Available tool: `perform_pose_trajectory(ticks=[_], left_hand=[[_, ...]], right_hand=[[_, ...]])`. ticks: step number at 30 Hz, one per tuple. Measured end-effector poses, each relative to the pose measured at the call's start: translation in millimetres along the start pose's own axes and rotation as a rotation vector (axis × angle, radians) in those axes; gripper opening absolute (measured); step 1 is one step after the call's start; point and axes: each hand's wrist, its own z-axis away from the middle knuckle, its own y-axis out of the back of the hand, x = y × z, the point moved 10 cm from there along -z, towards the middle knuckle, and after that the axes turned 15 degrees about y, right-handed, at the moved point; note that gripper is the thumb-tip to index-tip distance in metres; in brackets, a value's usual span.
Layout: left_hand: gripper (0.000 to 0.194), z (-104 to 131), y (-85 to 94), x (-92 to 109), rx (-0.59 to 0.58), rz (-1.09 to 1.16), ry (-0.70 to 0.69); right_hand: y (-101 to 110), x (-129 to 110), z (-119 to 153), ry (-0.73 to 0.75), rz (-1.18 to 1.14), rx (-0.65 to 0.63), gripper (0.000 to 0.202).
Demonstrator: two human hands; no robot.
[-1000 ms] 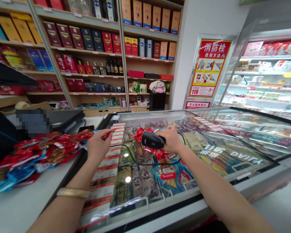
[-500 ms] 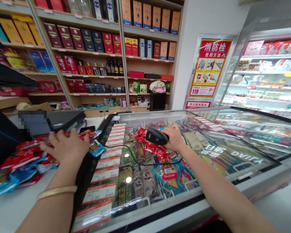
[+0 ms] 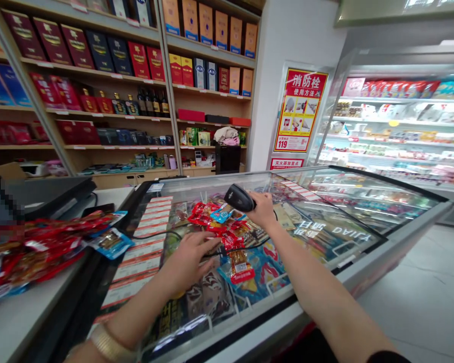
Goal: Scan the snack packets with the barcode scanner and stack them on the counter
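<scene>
A black handheld barcode scanner (image 3: 239,197) is gripped in my right hand (image 3: 263,210), raised over the glass top of a chest freezer (image 3: 196,348). Under and beside it lie several small red and blue snack packets (image 3: 202,214) on the glass. One packet (image 3: 241,266) with a white label lies closer to me. My left hand (image 3: 193,256) reaches over the glass, fingers stretched and thumb apart, its fingertips beside the red packets. Whether they touch is hard to tell. A larger pile of similar packets (image 3: 53,247) spreads over the counter on the left.
The scanner's black cable (image 3: 155,234) runs across the glass. White and red price labels (image 3: 136,269) line the freezer's left side. Shelves with boxes and bottles (image 3: 151,103) stand behind. A lit refrigerated display (image 3: 397,126) stands at the right, a dark machine (image 3: 49,191) on the counter.
My left hand has moved right from the packet pile to the packets on the glass. A blue packet now shows among the red ones. The view has turned right.
</scene>
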Motion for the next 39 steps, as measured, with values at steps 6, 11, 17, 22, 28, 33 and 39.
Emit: perform_pose_trajectory(ticks=[6,11,17,22,28,33,39], left_hand=[[0.068,18.6,-43.1,58.7,-0.181,-0.298,-0.346],[0.062,12.6,-55.8,69.4,-0.187,-0.335,-0.375],[0.042,13.5,-44.6,68.9,-0.205,-0.156,-0.341],[0.035,18.3,-37.0,69.1,-0.247,-0.024,-0.273],[0.046,10.1,-18.8,44.8,-0.174,0.208,-0.078],[0.034,-5.5,36.3,-23.4,0.222,0.168,0.203],[0.036,-5.6,72.7,-91.8,0.327,-0.12,0.428]], right_hand=[[-7.7,2.3,0.7,-0.026,0.043,-0.086,0.029],[-9.5,-3.7,-0.6,-0.003,0.037,-0.09,0.03],[-11.8,-6.9,-0.1,0.028,0.008,-0.072,0.035],[-16.0,-10.3,0.1,0.043,0.003,-0.107,0.035],[-14.4,-11.7,0.6,0.06,-0.005,-0.077,0.032],[-12.2,-10.5,-0.1,0.047,0.001,-0.069,0.028],[-5.9,-42.5,-10.4,0.194,-0.058,-0.149,0.032]])
